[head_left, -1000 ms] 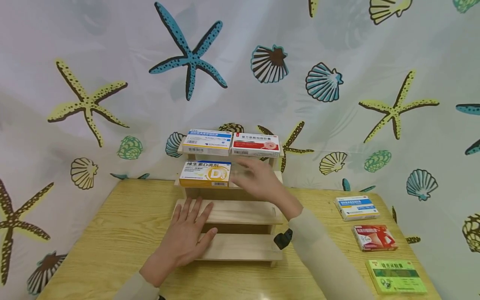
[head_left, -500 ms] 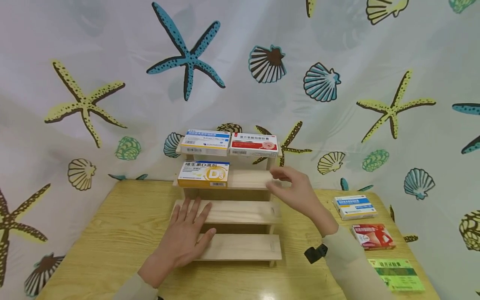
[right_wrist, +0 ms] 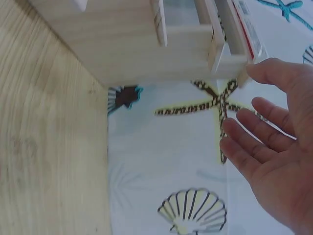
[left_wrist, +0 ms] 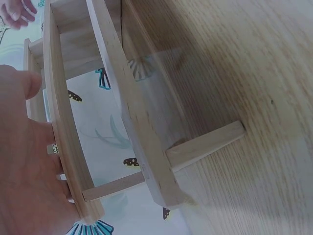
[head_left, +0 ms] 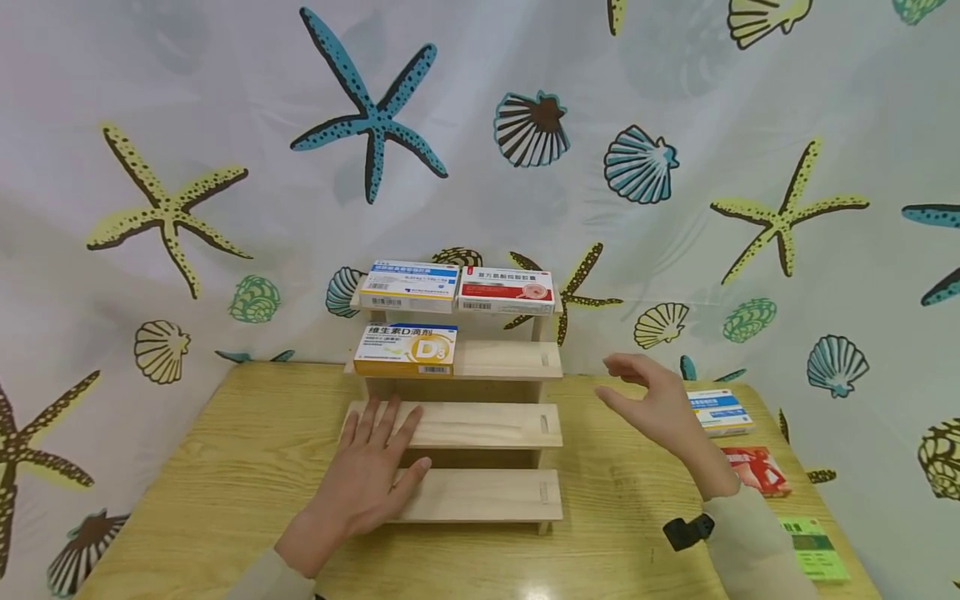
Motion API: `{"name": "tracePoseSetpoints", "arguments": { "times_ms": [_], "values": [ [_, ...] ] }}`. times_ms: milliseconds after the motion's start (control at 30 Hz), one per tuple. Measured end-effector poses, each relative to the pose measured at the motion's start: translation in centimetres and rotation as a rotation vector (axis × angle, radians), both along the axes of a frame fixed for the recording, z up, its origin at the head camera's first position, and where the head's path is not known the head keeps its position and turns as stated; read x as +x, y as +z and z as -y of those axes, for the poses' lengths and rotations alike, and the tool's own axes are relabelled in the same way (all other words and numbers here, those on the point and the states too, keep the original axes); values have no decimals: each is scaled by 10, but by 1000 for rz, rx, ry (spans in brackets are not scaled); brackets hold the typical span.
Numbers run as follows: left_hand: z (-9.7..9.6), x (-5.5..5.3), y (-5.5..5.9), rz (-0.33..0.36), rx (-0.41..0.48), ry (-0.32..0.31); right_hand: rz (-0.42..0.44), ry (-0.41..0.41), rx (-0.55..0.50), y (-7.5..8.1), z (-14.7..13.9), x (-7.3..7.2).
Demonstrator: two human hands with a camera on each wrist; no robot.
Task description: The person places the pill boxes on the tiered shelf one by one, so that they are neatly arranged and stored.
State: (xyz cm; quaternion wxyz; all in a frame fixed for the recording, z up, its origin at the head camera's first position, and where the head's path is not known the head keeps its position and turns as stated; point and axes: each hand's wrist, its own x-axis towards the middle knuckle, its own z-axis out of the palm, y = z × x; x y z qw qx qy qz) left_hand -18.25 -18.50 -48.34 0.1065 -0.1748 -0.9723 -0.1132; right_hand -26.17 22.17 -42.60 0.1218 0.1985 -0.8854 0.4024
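Observation:
A stepped wooden rack (head_left: 487,496) stands on the table. My left hand (head_left: 367,479) lies with spread fingers on the left part of its lower shelves; the left wrist view shows the fingers (left_wrist: 49,161) along a shelf edge. On the second shelf from the top sits a yellow and white vitamin D box (head_left: 405,350). Above it, a blue and white medicine box (head_left: 408,286) and a red and white medicine box (head_left: 506,290) stand side by side. To the right of the rack my right hand (head_left: 660,408) is in the air, fingers apart and holding nothing.
At the table's right side are a blue and white box (head_left: 723,412), a red box (head_left: 761,472) and a green box (head_left: 819,554), partly hidden by the right arm. A curtain (head_left: 480,208) printed with starfish and shells hangs behind the wooden table (head_left: 247,467).
My right hand has moved away from beside the vitamin D box, rightward past the rack toward the boxes at right. The left hand has stayed on the rack.

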Motion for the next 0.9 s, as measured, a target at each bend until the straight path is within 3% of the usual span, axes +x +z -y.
{"name": "tracePoseSetpoints", "arguments": {
  "times_ms": [533, 733, 900],
  "values": [
    [0, 0, -1, 4, 9, 2, 157, -210, 58, -31, -92, 27],
    [0, 0, 1, 1, 8, 0, 246, -241, 47, -38, -114, 33],
    [0, 0, 1, 5, 3, 2, 263, -260, 68, -47, -124, 36]
  ]
}}
